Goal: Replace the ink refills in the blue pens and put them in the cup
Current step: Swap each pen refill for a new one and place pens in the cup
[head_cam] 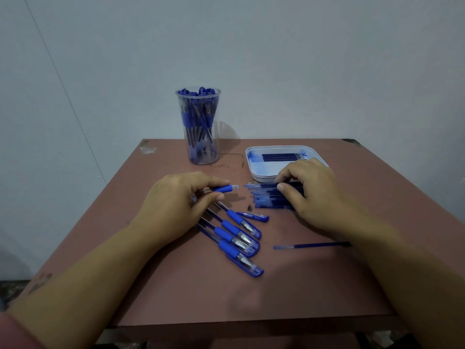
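My left hand [176, 202] grips an open pen barrel [224, 189] with a blue grip, its tipless end pointing right. My right hand [309, 192] pinches a refill at the top of a pile of blue refills [266, 197] lying on the table. Several capped blue pens [236, 235] lie fanned out below my left hand. A loose blue cap [254, 216] and a small metal tip [249, 206] lie between the pens and the pile. One single refill [309, 246] lies apart, near my right forearm. The clear cup [200, 125] stands at the back, full of blue pens.
A white tray [256, 172] stained with blue ink sits at the back right and holds a few refills [281, 157]. The brown table [251, 298] ends close to my body. A pale wall rises right behind the cup.
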